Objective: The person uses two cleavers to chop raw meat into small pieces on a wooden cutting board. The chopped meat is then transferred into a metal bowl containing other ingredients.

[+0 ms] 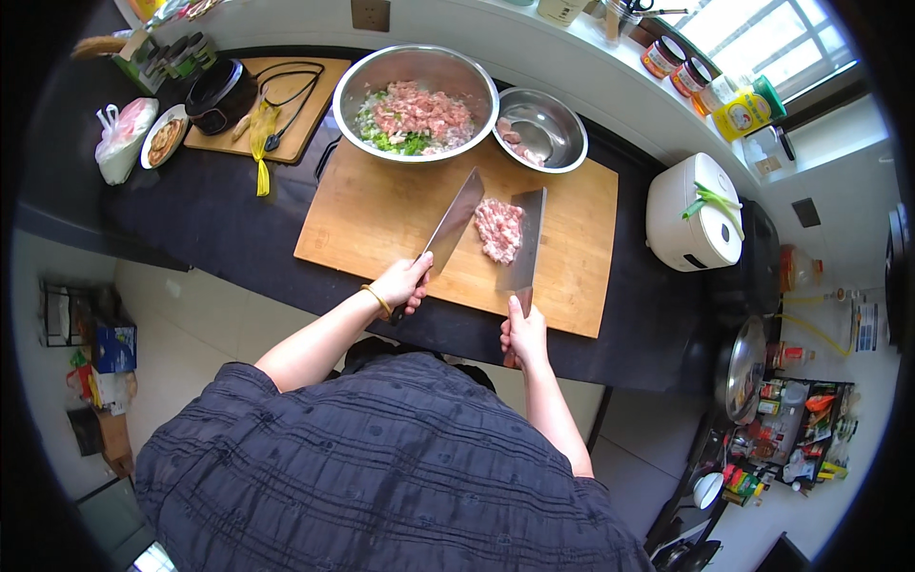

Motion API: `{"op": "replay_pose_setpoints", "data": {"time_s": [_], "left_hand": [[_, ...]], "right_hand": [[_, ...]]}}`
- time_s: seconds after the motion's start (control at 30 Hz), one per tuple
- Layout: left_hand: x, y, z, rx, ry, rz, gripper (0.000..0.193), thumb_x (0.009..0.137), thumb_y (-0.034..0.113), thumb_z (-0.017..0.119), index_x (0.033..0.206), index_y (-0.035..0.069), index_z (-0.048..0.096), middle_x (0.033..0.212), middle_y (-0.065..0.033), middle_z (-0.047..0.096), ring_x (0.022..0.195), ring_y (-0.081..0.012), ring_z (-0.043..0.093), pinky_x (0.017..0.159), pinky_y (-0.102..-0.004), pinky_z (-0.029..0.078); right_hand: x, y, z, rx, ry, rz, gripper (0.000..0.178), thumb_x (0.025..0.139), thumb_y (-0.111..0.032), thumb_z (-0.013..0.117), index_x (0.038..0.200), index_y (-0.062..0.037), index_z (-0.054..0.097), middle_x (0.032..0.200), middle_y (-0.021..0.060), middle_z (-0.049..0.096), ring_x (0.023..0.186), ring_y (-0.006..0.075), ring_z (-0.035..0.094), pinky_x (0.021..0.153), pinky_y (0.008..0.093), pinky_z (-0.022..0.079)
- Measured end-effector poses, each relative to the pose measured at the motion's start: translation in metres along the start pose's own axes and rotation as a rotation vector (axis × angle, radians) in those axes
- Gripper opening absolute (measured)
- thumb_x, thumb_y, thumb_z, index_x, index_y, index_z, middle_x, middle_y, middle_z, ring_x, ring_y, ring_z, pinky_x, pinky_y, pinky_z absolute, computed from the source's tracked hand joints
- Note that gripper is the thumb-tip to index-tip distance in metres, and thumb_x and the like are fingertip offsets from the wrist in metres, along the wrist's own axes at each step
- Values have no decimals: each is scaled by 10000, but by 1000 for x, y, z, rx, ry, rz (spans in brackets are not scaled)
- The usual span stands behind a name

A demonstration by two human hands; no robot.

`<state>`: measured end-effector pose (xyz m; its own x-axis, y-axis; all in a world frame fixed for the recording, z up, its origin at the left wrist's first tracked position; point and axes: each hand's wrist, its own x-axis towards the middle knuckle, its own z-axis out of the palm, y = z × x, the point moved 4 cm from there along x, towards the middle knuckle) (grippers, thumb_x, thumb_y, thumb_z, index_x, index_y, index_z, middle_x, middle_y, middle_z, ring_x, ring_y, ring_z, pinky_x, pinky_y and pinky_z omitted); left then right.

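My left hand (401, 287) is closed round the dark handle of a cleaver (456, 225), its broad blade slanting up to the right over the wooden cutting board (367, 210). In my right hand (525, 334) is the brown handle of a second cleaver (529, 238), whose blade points away from me. Between the two blades lies a small heap of minced meat (499, 231), close against the right cleaver. Behind it stands a large steel bowl (348, 105) with minced meat and chopped greens. A smaller steel bowl (562, 124) beside it holds a few pieces of meat.
A second board (319, 86) at the far left carries a black appliance (221, 95) with a cord and a yellow bag (260, 143). Nearby are a plate of food (164, 136) and a white plastic bag (124, 143). On the right stands a white rice cooker (694, 224) with a green onion (710, 202) on top.
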<state>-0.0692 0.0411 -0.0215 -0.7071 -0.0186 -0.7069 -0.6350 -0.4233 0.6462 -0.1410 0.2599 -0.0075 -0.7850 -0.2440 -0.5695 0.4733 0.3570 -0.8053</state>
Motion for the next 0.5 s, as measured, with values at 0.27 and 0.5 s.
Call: {"op": "replay_pose_setpoints", "data": {"time_s": [0.27, 0.5], "left_hand": [[-25, -17, -17, -24, -8, -17, 415, 881, 499, 390, 741, 109, 406, 511, 16, 361, 386, -77, 313, 354, -227, 293], [-33, -17, -23, -50, 14, -18, 421, 876, 511, 392, 739, 113, 402, 509, 19, 359, 386, -74, 311, 355, -225, 292]], "right_hand": [[-11, -35, 14, -830, 202, -502, 347, 852, -315, 513, 815, 27, 466, 685, 289, 554, 678, 455, 549, 589, 480, 445], [-34, -49, 1, -905, 171, -557, 292, 830, -297, 556, 818, -9, 508, 671, 238, 570, 666, 405, 569, 567, 448, 444]]}}
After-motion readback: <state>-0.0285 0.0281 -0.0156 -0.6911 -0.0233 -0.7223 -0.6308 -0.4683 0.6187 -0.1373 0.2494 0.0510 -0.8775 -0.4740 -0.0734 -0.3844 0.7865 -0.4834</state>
